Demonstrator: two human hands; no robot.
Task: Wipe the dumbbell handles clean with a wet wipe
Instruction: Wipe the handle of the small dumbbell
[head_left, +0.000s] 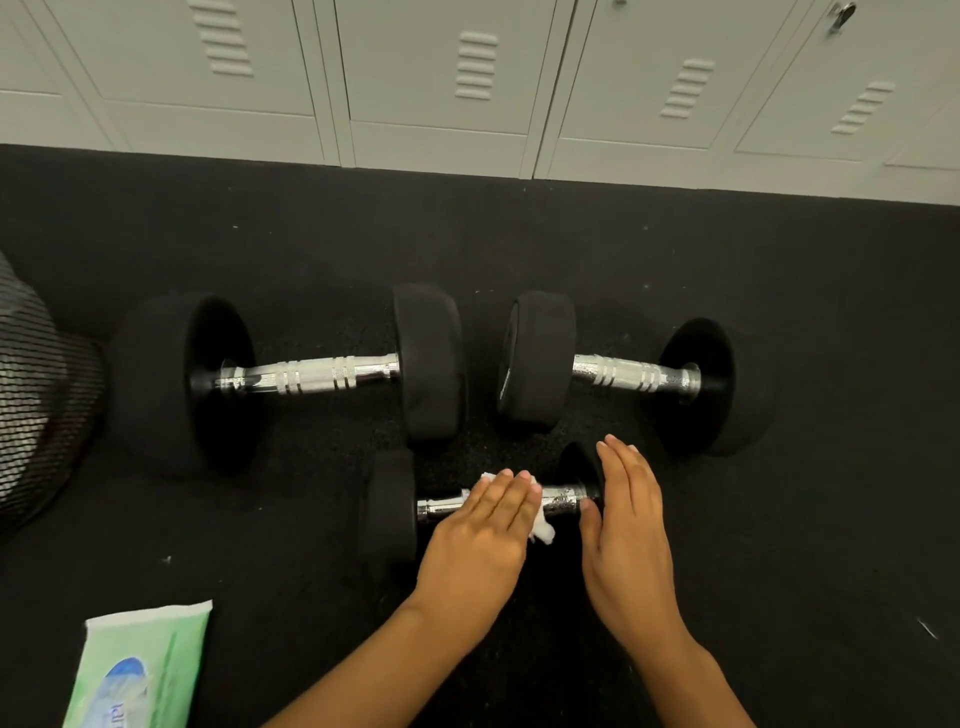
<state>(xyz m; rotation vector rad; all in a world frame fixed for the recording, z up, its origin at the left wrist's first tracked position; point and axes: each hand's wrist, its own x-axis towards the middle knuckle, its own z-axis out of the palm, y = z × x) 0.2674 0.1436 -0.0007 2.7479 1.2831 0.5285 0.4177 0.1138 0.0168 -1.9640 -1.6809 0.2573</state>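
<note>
Three black dumbbells with chrome handles lie on the dark floor. The small one (563, 501) is nearest me. My left hand (480, 535) presses a white wet wipe (540, 532) flat onto its handle, fingers extended over the bar. My right hand (626, 525) rests on the small dumbbell's right head, fingers straight, thumb touching the handle's end. The handle part between my hands looks wet. A large dumbbell (311, 374) lies behind at the left, a medium one (623, 371) behind at the right.
A green pack of wet wipes (137, 670) lies on the floor at the lower left. A black mesh bin (41, 395) stands at the left edge. Grey lockers (467, 78) line the far side of the black rubber floor (831, 519).
</note>
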